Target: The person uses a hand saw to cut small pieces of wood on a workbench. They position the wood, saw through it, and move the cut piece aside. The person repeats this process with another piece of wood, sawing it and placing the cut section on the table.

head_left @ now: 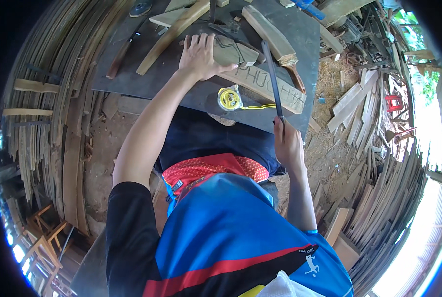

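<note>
One wooden block with dark lettering

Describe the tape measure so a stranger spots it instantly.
Find the dark tabletop, then its lower edge in the picture. Just below the lettered wooden board lies the tape measure. Its round yellow face and thin yellow blade, drawn out rightward, set it apart from that straight brown board.

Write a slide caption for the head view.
Left hand on a marked board, right hand gripping a long dark tool, yellow tape measure on the dark table.
</note>
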Available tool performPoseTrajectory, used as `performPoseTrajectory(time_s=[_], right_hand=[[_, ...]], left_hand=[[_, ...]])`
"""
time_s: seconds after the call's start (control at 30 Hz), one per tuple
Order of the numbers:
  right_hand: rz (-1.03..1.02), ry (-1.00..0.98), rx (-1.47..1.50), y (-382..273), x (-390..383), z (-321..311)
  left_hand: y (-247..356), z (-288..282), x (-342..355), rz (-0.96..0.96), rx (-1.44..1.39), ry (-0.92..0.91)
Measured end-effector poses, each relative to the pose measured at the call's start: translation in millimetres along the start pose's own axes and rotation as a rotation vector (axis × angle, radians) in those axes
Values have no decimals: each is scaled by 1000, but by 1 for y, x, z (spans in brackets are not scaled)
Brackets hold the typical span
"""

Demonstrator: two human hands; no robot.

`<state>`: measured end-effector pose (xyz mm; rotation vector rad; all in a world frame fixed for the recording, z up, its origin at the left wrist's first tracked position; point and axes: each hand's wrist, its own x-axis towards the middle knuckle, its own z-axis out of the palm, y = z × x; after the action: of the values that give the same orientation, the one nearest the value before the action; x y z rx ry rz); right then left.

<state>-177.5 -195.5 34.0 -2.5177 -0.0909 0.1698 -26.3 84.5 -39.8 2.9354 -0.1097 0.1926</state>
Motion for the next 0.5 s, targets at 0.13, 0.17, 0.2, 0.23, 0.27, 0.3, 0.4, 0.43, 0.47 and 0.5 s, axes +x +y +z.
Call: performPoseTrajectory(time_s=[0.13, 0.17, 0.2, 0.23, 0.27, 0.3, 0.4, 0.43, 0.47, 0.5], right_hand=[[-64, 5, -59, -1, 27, 17], [-72, 12, -84, 6, 36, 26], [-82, 13, -107, 6, 44, 32], [-88, 21, -94, 6, 49, 36], [-95, 30, -82, 4, 54, 39], [-98, 36, -70, 3, 57, 42], [-148, 28, -48, 5, 67, 51], [-156, 29, -53, 3, 68, 53], [-164, 30, -58, 0, 70, 55], [-174, 32, -62, -2, 71, 57]], left_hand=[[-2, 7, -6, 36, -9, 96], [0, 7, -8, 58, -14, 99], [1, 6, -14, 73, -15, 98], [2, 4, -19, 88, -17, 98], [2, 2, -22, 93, -21, 84], [3, 2, -26, 96, -26, 66], [6, 1, -32, 97, -31, 81], [6, 2, -32, 95, -31, 90], [6, 2, -32, 94, -32, 99], [5, 2, -32, 91, -34, 96]])
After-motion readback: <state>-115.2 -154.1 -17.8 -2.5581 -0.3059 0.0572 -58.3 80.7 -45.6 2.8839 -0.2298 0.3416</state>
